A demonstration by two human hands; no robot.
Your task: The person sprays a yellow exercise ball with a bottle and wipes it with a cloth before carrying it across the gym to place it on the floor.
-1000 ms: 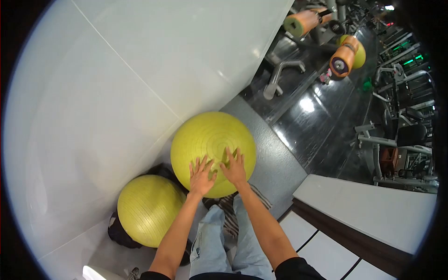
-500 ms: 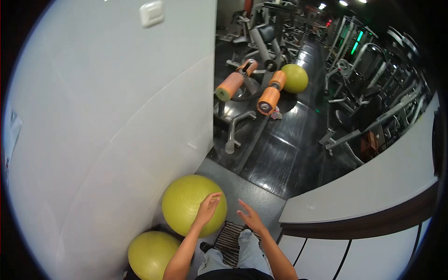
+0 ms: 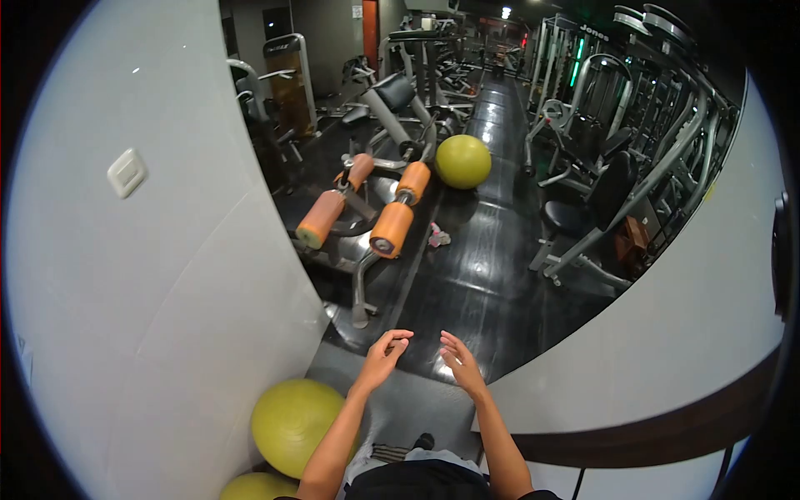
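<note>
My left hand (image 3: 386,353) is raised in front of me at the lower middle, empty, its fingers a little curved and apart from the thumb. Facing it across a gap, my right hand (image 3: 459,358) is also empty with fingers spread. Neither hand touches anything. Below and left of my left hand, a large yellow-green exercise ball (image 3: 296,423) rests by the white wall, and my left forearm hides part of its right side. Part of a second such ball (image 3: 258,487) shows at the bottom edge.
A third yellow-green ball (image 3: 463,162) sits on the black floor (image 3: 479,287) ahead. Left of it stands a machine with orange foam rollers (image 3: 393,227). Gym machines (image 3: 592,200) line the right. White walls (image 3: 142,292) flank me, and a striped mat (image 3: 389,452) lies near my feet.
The view has tilted up and shifted, showing more of the gym ahead. My hands have come off the area over the near ball and now appear before the doorway floor, still apart.
</note>
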